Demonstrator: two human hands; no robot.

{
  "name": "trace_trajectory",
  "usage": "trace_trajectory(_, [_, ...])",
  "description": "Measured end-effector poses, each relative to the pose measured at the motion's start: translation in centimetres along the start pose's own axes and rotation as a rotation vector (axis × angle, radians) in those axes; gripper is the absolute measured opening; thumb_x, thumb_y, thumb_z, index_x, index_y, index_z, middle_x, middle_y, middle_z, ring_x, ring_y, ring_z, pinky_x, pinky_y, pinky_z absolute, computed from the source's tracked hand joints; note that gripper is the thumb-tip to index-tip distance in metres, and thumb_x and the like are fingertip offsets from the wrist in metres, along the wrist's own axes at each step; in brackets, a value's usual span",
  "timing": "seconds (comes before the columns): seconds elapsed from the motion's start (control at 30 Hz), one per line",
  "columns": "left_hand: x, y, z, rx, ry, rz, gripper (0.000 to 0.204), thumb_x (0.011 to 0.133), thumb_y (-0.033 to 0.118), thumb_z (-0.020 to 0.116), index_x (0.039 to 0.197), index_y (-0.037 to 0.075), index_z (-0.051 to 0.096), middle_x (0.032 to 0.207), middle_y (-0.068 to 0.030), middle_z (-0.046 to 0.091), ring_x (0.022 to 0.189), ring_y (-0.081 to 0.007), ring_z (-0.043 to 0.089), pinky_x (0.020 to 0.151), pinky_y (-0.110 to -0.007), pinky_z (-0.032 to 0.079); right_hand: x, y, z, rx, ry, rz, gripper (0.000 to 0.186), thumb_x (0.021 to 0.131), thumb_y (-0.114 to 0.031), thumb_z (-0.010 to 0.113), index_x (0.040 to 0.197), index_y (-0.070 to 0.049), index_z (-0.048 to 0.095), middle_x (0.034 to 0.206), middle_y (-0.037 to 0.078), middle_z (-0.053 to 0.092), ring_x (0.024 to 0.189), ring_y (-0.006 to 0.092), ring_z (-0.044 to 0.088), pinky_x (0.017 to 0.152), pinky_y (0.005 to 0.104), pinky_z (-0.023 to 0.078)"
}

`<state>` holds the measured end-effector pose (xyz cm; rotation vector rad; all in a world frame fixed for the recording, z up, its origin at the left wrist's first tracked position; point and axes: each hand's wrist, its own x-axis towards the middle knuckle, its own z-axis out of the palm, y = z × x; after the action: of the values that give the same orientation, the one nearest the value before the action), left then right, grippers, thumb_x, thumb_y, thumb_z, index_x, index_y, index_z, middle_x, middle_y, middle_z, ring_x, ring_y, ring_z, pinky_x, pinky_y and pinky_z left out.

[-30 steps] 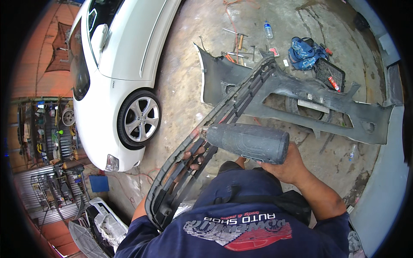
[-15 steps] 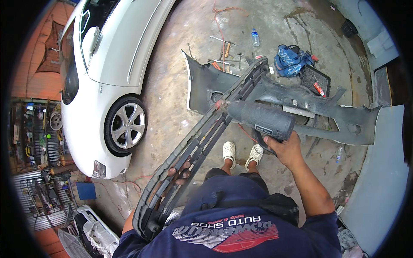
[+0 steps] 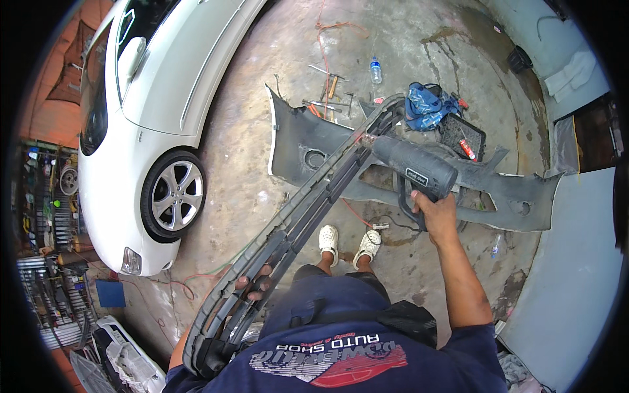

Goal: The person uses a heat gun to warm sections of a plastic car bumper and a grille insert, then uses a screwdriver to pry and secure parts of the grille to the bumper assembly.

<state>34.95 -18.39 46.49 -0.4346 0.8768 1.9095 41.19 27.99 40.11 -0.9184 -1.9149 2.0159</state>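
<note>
In my left hand (image 3: pixel 257 287) is a long black car grille (image 3: pixel 288 223), its fingers wrapped through the slats near the lower end. The grille slants up and away to the right, its near end close to my left arm. My right hand (image 3: pixel 438 216) grips the handle of a black heat gun (image 3: pixel 409 167). The gun's metal nozzle points left at the grille's edge, near its far end. Whether the nozzle touches the grille I cannot tell. Beyond and below them, a dark bumper cover (image 3: pixel 295 137) lies on the concrete floor, partly hidden by gun and grille.
At left stands a white car (image 3: pixel 147 124). Hammers (image 3: pixel 333 85), a water bottle (image 3: pixel 375 70), a blue bag (image 3: pixel 426 108) and a black tray (image 3: pixel 477 134) lie beyond the bumper. A cord (image 3: pixel 393 241) trails by my white clogs (image 3: pixel 329 243). A pale panel (image 3: pixel 576 262) lines the right.
The heat gun's nozzle has shifted along the grille toward its far end. Both hands keep their grip, and the whole view has turned a little.
</note>
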Motion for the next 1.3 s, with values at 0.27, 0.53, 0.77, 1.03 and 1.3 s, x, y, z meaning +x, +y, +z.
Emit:
trace_trajectory(0.27, [0.1, 0.3, 0.4, 0.006, -0.009, 0.000, 0.061, 0.097, 0.013, 0.079, 0.148, -0.005, 0.051, 0.132, -0.0145, 0.067, 0.107, -0.0233, 0.058, 0.074, -0.027, 0.053, 3.8, 1.3, -1.7, 0.034, 0.150, -0.015, 0.019, 0.089, -0.009, 0.081, 0.103, 0.002, 0.073, 0.085, 0.007, 0.073, 0.064, 0.0144, 0.064, 0.060, 0.0312, 0.052])
trace_trajectory(0.53, [-0.6, 0.3, 0.1, -0.005, -0.015, 0.005, 0.059, 0.096, 0.013, 0.080, 0.144, -0.007, 0.055, 0.132, -0.0155, 0.067, 0.107, -0.0239, 0.059, 0.073, -0.027, 0.054, 7.0, 1.9, -3.1, -0.001, 0.275, -0.068, 0.014, 0.091, -0.009, 0.080, 0.098, 0.000, 0.073, 0.083, 0.007, 0.072, 0.061, 0.0141, 0.063, 0.057, 0.0302, 0.050])
trace_trajectory(0.77, [-1.1, 0.3, 0.0, 0.000, -0.021, -0.003, 0.056, 0.095, 0.013, 0.081, 0.141, -0.009, 0.058, 0.132, -0.0163, 0.068, 0.106, -0.0245, 0.060, 0.073, -0.027, 0.054, 4.9, 0.7, -3.4, -0.016, 0.206, -0.047, 0.021, 0.089, -0.006, 0.080, 0.105, 0.003, 0.071, 0.090, 0.008, 0.074, 0.064, 0.0151, 0.064, 0.059, 0.0316, 0.051])
trace_trajectory(1.03, [-1.1, 1.4, 2.2, 0.061, -0.004, 0.035, 0.054, 0.094, 0.012, 0.082, 0.137, -0.011, 0.061, 0.131, -0.0172, 0.068, 0.106, -0.0251, 0.061, 0.072, -0.027, 0.055, -0.5, -1.2, -0.8, 0.001, 0.032, -0.052, 0.023, 0.090, -0.001, 0.078, 0.111, 0.003, 0.070, 0.092, 0.008, 0.074, 0.068, 0.0150, 0.066, 0.062, 0.0313, 0.054])
trace_trajectory(1.3, [-0.1, 2.5, 4.4, 0.123, 0.025, 0.048, 0.051, 0.093, 0.012, 0.084, 0.134, -0.013, 0.064, 0.131, -0.0182, 0.068, 0.105, -0.0257, 0.063, 0.071, -0.027, 0.055, -5.5, -2.9, 0.6, 0.026, -0.099, -0.027, 0.024, 0.090, -0.001, 0.080, 0.111, 0.002, 0.069, 0.092, 0.007, 0.073, 0.072, 0.0151, 0.067, 0.065, 0.0318, 0.056])
